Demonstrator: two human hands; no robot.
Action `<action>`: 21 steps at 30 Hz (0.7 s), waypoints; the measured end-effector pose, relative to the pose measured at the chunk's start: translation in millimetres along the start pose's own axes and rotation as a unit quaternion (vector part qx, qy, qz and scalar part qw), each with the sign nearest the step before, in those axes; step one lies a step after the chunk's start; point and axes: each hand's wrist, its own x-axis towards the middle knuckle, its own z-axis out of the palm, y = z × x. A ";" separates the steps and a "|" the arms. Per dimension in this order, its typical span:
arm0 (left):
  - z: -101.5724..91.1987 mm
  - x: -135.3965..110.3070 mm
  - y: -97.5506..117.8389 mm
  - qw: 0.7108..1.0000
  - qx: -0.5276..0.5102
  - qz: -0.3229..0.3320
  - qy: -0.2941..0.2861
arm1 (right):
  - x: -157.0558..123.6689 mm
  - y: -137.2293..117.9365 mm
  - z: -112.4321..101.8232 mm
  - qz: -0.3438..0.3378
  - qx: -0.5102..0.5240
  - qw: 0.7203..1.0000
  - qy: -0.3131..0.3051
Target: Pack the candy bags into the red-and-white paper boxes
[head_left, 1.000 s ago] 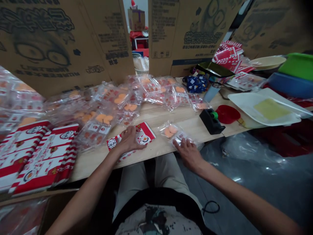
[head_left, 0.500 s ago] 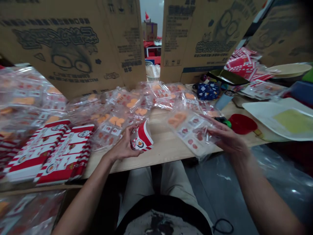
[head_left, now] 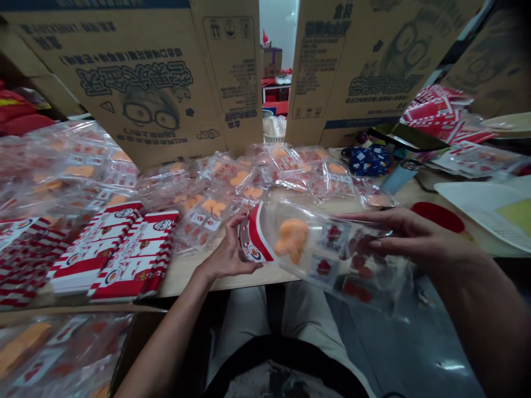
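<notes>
My left hand is wrapped round a red and white paper snack box, its curved mouth tilted to the right. In my right hand is a clear plastic packet with orange pieces, small printed cards and dark red pieces inside. The packet's left end, with the orange pieces, is at the mouth of the box; I cannot tell whether it lies inside the rim or just in front. The packet's right end is blurred and partly covered by my fingers.
Similar packets lie piled along the back and left of the table. Flat red and white printed boxes are stacked at the left. Large cartons stand behind. A red dish and a white tray are at the right.
My right hand has brought the packet leftward, up to the mouth of the box. My left hand still holds the box. The camera view has shifted slightly left.
</notes>
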 end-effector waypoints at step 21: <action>31.4 11.0 4.0 0.989 0.064 0.131 0.010 | 84.0 -52.0 -13.3 0.156 -0.046 0.977 -0.138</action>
